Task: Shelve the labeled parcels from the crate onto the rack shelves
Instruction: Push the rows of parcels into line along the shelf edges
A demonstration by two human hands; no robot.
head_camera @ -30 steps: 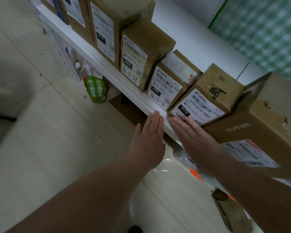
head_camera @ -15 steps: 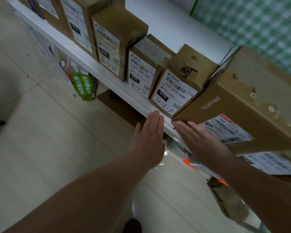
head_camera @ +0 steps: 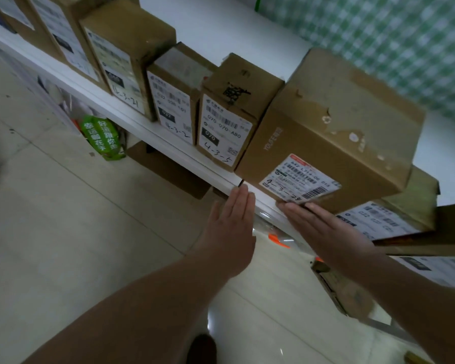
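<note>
On the rack shelf (head_camera: pixel 132 119), the 4-3-24 parcel (head_camera: pixel 334 127) is pressed by the flat right hand (head_camera: pixel 326 232); the left hand (head_camera: pixel 230 232) is held flat.

A white shelf (head_camera: pixel 221 24) carries a row of cardboard boxes standing close together, labels facing its front edge. From the left there is a tall box (head_camera: pixel 126 48) marked 4-3-21, a narrow box (head_camera: pixel 174 101) marked 4-3-2 and a squat box (head_camera: pixel 229 119) marked 4-3-5. Last comes a large box (head_camera: pixel 334 122) marked 4-3-24, turned askew to the row.

Head-worn camera, looking forward and down, tilted, close on rack shelf (head_camera: pixel 132 119)
</note>
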